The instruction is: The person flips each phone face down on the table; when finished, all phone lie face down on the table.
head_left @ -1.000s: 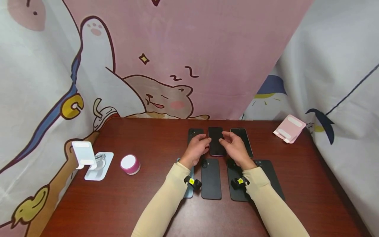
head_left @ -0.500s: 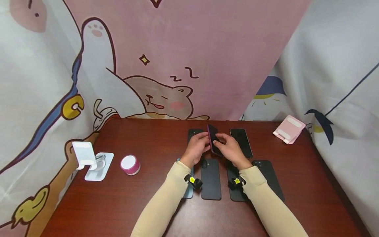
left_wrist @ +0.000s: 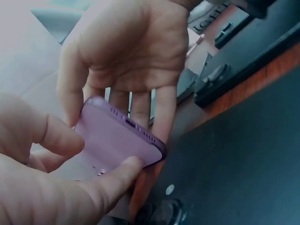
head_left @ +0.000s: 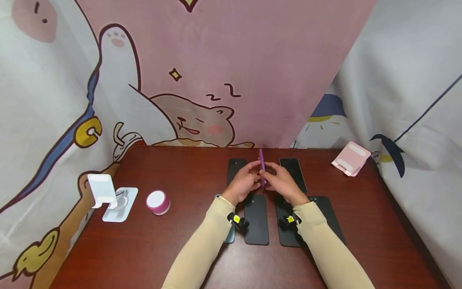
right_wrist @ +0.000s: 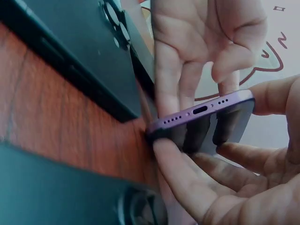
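Between both hands, a smartphone with a purple frame stands on its long edge, tilted up from the table. My left hand holds it from the side of its purple back; in the left wrist view fingertips touch that back. On the screen side my right hand grips it, thumb at the upper edge and fingers lower down. The right wrist view shows its charging port and dark, reflecting screen. A dark phone lies left of the hands, and another lies face up to the right.
Nearer me lie a light blue phone, a dark grey phone and black phones, partly under my wrists. A white stand and pink-lidded jar are at left, a pink stand at back right.
The purple phone was lying flat, screen up, with the hands beside it. It has been raised and turned on edge, its screen now toward the right hand, and both hands have closed in on it.
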The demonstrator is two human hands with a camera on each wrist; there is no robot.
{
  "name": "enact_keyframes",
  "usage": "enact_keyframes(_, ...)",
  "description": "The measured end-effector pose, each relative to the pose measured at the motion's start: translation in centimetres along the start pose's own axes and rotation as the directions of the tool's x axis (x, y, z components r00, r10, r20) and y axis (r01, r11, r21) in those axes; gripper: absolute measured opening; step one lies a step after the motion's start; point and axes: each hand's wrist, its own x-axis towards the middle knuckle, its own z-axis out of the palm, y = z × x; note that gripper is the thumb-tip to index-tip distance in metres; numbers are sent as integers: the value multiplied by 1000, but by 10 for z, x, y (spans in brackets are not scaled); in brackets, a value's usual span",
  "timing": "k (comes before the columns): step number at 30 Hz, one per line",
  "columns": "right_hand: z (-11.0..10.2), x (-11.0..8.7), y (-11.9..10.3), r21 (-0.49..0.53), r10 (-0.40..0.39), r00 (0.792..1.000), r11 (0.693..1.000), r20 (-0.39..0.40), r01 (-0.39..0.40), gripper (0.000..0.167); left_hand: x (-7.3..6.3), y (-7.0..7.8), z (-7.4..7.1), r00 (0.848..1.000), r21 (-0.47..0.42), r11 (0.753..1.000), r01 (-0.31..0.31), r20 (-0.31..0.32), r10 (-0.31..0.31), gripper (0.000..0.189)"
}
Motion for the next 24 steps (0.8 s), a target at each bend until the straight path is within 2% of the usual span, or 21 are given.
enact_keyframes(5, -5, 0, 0, 34, 39, 999, 999, 8, -39, 59, 0, -2, 0, 999, 58, 998, 13, 39, -15, 58)
enact_keyframes(14, -9, 2, -2, 59, 43, 999, 997, -18, -42, 54, -1, -3, -1, 999, 75, 997, 22, 32, -25, 50)
enact_keyframes(17, -12, 0, -7, 71, 29, 999, 997, -34, -27, 52, -2, -2, -4, 1000, 30, 999, 11, -1, -11, 44)
enact_keyframes(20, -15, -4, -14, 88, 4, 998, 996, -60, 2, 52, -2, -1, -7, 998, -48, 999, -11, -59, 8, 41)
enact_keyframes(24, -15, -10, -22, 107, -30, 997, 994, -72, 38, 53, -3, 0, -12, 994, -115, 993, -2, -106, -10, 41)
